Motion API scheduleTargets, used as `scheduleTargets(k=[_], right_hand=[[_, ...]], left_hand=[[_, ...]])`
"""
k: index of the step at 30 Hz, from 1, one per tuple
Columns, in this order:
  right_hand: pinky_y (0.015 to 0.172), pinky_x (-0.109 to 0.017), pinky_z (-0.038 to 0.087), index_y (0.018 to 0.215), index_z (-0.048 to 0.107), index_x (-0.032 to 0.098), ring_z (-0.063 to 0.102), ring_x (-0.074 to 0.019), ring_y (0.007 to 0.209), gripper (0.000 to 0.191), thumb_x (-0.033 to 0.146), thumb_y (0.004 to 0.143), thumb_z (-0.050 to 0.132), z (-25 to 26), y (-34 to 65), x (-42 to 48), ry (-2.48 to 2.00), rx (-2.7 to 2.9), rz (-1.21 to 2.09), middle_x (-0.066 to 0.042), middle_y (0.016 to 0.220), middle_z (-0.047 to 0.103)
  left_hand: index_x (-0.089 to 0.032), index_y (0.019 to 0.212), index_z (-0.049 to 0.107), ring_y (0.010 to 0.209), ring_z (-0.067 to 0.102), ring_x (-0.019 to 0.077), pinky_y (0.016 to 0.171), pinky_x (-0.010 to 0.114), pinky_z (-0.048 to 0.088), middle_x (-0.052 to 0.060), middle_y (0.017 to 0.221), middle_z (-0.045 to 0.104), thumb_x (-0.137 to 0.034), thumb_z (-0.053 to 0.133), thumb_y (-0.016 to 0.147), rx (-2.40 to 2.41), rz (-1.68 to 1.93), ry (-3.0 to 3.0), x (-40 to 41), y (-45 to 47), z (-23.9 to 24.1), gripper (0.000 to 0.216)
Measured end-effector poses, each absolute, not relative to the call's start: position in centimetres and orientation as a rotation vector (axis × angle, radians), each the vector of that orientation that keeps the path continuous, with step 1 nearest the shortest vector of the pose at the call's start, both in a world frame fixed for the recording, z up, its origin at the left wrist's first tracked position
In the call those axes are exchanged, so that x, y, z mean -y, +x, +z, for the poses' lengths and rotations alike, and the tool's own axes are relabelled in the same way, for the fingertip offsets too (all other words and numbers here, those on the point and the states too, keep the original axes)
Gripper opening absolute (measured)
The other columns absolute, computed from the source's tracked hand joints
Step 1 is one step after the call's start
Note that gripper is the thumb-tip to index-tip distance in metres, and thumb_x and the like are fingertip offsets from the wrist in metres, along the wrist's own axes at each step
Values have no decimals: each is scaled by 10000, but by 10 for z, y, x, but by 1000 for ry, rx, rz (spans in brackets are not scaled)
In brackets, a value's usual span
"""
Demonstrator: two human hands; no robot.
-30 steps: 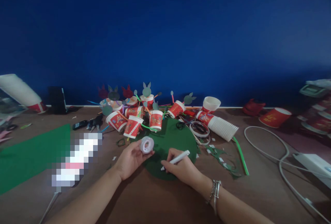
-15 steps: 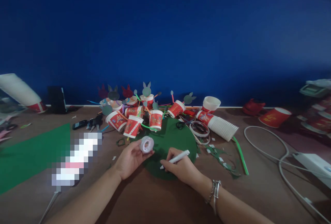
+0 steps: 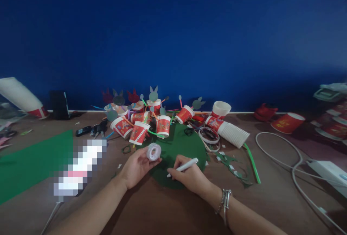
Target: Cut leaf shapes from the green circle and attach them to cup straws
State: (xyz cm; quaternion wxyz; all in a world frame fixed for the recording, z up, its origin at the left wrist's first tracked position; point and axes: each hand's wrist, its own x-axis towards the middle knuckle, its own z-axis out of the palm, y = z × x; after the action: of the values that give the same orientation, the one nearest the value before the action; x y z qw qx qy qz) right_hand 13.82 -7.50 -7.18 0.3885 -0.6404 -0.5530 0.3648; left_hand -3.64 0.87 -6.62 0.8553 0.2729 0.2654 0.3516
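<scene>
My left hand is closed on a roll of clear tape, held above the left edge of a dark green sheet of paper. In my right hand is a white marker pen, its tip pointing down and left at the lower part of the green sheet. Whether the tip touches the paper I cannot tell. Just beyond the hands lie red and white paper cups with straws and paper rabbit heads on them.
A stack of paper cups lies right of the sheet, near a green straw and green paper scraps. A white cable loops at the right. Keys and another green sheet are on the left.
The marker pen's tip has shifted very slightly left with my right hand. My left hand and the tape roll stay in place.
</scene>
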Motion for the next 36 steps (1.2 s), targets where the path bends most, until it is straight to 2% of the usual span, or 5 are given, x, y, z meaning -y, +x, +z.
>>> scheduleTargets(k=[12,17,30,33,36], right_hand=[[445,-191,356,563,438,202,522,-108,468,225,273,705,597,-73,143,71,-1555,1220,1048,31,467,575],[434,-189,331,566,414,209,477,-95,437,239,300,735,555,-77,158,63,-1575,1063,921,42,439,532],[375,-195,228,587,395,219,348,-75,358,312,433,770,529,-73,176,59,-1543,983,946,56,410,508],[392,-195,225,605,414,213,350,-73,384,254,361,758,552,-67,167,60,-1515,970,958,66,413,487],[407,-189,229,597,454,196,345,-63,408,176,250,667,606,-60,153,58,-1517,1033,1068,77,442,463]], left_hand=[[-90,843,682,813,631,215,861,399,484,112,890,700,-217,528,810,-570,750,560,-8,-36,-65,203],[-86,840,676,754,627,211,880,433,478,107,828,691,-239,498,825,-557,792,501,-9,-39,-59,235],[-107,857,666,826,623,213,841,417,505,111,926,688,-224,501,833,-555,824,427,-11,-41,-62,204],[-116,844,658,823,624,214,830,414,504,101,909,688,-227,502,837,-539,828,425,-12,-40,-63,192],[-117,840,654,799,625,207,825,407,503,95,878,687,-229,487,849,-523,819,426,-13,-39,-65,201]])
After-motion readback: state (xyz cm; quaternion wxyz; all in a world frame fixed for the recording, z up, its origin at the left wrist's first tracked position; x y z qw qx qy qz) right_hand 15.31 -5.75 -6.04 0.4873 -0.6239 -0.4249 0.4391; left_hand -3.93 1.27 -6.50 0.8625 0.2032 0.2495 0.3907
